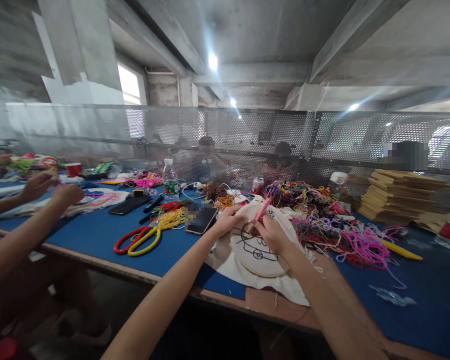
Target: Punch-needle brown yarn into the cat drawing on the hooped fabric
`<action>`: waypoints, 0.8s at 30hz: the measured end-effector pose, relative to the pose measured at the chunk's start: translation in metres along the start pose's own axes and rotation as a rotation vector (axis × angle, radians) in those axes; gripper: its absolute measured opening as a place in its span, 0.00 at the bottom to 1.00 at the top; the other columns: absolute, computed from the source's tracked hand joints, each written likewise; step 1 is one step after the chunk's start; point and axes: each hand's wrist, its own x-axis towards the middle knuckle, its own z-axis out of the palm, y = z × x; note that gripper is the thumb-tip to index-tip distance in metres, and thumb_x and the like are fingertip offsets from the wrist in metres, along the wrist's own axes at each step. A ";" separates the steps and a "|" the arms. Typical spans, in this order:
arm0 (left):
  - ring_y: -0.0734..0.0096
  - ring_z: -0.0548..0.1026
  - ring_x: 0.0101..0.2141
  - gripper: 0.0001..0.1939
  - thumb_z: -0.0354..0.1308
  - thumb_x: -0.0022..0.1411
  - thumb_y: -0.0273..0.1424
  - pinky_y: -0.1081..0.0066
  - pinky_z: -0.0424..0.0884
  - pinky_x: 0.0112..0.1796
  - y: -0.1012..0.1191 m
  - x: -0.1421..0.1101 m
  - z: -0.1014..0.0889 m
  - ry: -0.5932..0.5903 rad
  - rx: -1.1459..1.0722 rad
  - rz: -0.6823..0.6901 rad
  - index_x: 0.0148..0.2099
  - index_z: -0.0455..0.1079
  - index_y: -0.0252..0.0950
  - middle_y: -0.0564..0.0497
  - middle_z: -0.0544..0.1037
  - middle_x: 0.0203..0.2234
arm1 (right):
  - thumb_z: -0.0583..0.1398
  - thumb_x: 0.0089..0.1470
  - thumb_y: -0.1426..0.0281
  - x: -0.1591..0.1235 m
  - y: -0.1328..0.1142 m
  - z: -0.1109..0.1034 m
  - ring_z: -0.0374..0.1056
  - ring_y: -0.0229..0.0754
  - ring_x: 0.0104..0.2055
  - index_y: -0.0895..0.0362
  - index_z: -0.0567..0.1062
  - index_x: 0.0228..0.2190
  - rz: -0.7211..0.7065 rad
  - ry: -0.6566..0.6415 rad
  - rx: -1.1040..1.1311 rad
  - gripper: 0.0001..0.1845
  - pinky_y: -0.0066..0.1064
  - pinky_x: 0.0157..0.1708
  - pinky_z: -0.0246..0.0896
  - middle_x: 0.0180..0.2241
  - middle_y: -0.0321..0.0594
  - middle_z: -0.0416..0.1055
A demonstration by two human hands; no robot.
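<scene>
A round embroidery hoop point(260, 272) with cream cloth point(225, 260) stretched in it rests tilted at the table's front edge. Dark line stitching of a figure covers part of the cloth. At its upper left, my left hand point(228, 221) is closed on the hoop's edge, thumb on the cloth side. My right hand point(272, 232) grips a pink punch needle point(263, 209) over the upper middle of the hoop. The tool's tip is hidden by my fingers. Loose cloth hangs below the hoop toward the table edge.
Left of the hoop lie a phone point(201, 220) and red-and-yellow scissors point(145, 241). Tangled yarn point(363, 245), a yellow tool point(401, 249) and stacked brown packets point(401, 197) are on the right. A bottle point(170, 180) and can point(257, 186) stand behind. A co-worker's hands point(65, 192) work at far left.
</scene>
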 end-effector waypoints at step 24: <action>0.65 0.70 0.39 0.18 0.55 0.50 0.31 0.68 0.63 0.45 -0.006 0.001 -0.001 -0.023 -0.008 0.056 0.44 0.73 0.31 0.49 0.76 0.38 | 0.51 0.56 0.65 -0.004 -0.005 0.001 0.68 0.43 0.32 0.58 0.68 0.38 -0.077 -0.032 -0.173 0.12 0.30 0.32 0.56 0.31 0.43 0.73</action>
